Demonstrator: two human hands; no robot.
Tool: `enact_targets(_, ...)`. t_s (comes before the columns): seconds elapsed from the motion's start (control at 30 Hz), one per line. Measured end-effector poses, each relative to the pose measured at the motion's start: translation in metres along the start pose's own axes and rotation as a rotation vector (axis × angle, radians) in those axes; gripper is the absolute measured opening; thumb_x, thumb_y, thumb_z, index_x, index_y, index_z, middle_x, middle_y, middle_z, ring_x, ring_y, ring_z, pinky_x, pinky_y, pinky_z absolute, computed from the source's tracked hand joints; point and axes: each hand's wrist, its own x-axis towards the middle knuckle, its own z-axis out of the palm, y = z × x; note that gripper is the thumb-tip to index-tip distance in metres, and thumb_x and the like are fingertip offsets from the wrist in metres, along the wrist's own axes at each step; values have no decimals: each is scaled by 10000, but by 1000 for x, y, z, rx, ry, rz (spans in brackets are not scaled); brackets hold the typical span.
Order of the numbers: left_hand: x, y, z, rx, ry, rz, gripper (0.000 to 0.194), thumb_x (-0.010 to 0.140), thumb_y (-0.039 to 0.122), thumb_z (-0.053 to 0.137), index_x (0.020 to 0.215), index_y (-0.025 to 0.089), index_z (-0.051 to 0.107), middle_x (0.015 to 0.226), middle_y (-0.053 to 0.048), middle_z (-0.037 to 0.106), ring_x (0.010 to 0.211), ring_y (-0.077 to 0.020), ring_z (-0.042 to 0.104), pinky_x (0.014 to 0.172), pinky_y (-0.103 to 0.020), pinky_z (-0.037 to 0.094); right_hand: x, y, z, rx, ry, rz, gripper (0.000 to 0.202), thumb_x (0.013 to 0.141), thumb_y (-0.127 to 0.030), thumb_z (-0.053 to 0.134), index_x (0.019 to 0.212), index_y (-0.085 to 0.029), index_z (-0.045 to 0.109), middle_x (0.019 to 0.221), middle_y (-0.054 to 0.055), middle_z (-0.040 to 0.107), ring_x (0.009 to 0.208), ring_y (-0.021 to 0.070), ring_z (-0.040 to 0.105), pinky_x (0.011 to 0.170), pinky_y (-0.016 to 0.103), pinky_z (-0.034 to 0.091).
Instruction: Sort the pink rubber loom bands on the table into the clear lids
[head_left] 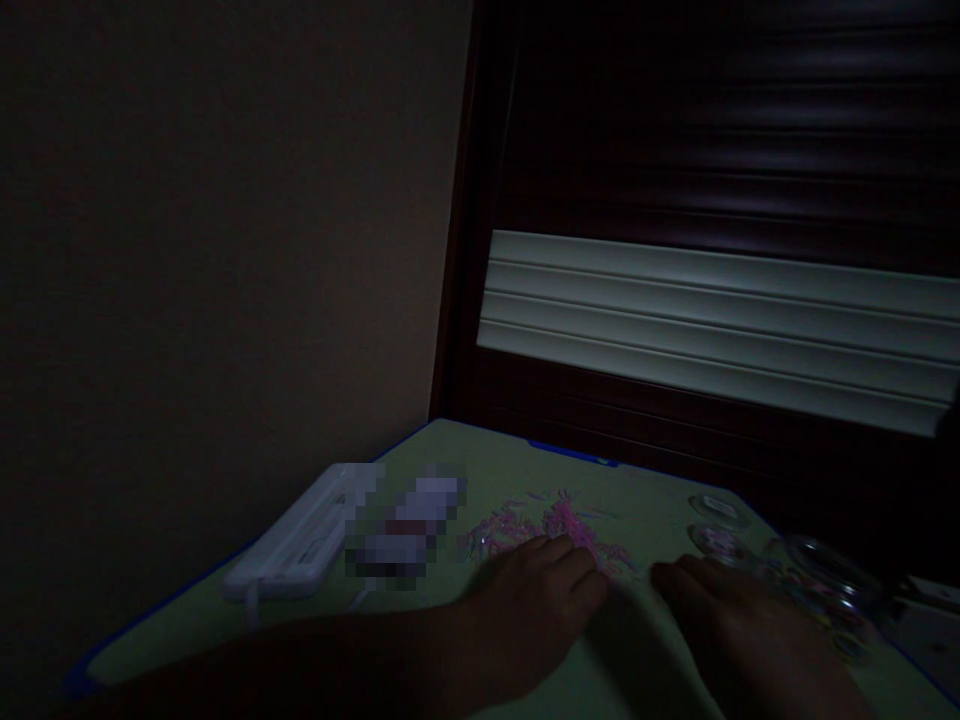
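Observation:
In the dim head view, my left hand rests at the near edge of a loose pile of small, thin pink pieces. They look like little bands, with some pale and bluish ones among them. Its fingers curl downward and the tips are hidden. My right hand is to the right, over the table and apart from the pile. The fingers there are pressed together, pointing left; whatever they may hold is hidden. Beyond that hand are a round clear lid or container and a second round one.
The pale table has a blue edge. A white elongated device with a cord lies at left, beside a blurred-out rectangular object. Several coloured rings and a clear round container are at right. A wall and dark slatted panel border the table.

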Motion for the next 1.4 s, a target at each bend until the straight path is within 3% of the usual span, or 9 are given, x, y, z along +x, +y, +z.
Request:
enact_targets(0.13,0,-1,0,2,-7,12,112,845,112,452,941,149,498,884,-34,533,809,-179,487,714,-303,409,-9,15,-4,-197,130,64,389,687,-22,422,1011,-146,598,968,139,640,826,271,610,666,399,476)
enact_targets(0.23,0,-2,0,15,-18,31,119,838,112,461,947,143,494,884,-35,534,810,-183,484,728,-312,414,-17,24,-3,-272,141,164,453,670,-9,407,1080,-104,574,1036,180,618,853,303,603,658,439,476)
enact_targets(0.37,0,-1,-1,23,-18,23,93,839,104,454,909,146,498,870,-37,533,812,-176,489,738,-308,414,-25,30,-4,-301,156,306,396,655,27,393,952,-119,610,870,151,656,697,270,621,571,403,469)
enact_targets(0.53,0,-1,-1,32,-23,22,89,838,107,455,904,152,494,867,-36,532,801,-168,495,726,-301,415,-27,29,-5,-311,174,311,320,679,5,386,845,-148,612,797,140,655,647,273,619,522,402,462)
enact_targets(0.73,-1,-2,2,40,-16,28,87,842,112,444,905,150,492,864,-35,530,802,-176,492,729,-313,413,-25,29,-1,-349,159,283,387,675,23,374,929,-124,626,841,152,666,650,276,632,531,414,479)
enact_targets(0.97,0,-2,2,23,-16,34,92,838,95,441,889,149,495,854,-39,530,800,-172,494,738,-307,411,-25,28,-1,-385,206,256,381,660,29,382,881,-126,651,784,144,673,597,274,632,465,390,474)
enact_targets(1.23,0,-2,0,34,-34,35,81,838,114,444,891,147,496,861,-36,530,786,-174,490,720,-297,418,-23,27,-1,-364,191,239,354,693,4,384,882,-131,651,765,136,673,572,260,630,471,394,487)
enact_targets(1.4,1,-1,-2,40,-38,13,103,825,95,447,895,152,496,861,-33,534,802,-170,496,735,-299,416,-21,25,-3,-363,221,238,356,650,6,393,838,-141,658,738,135,669,563,258,628,494,403,499)
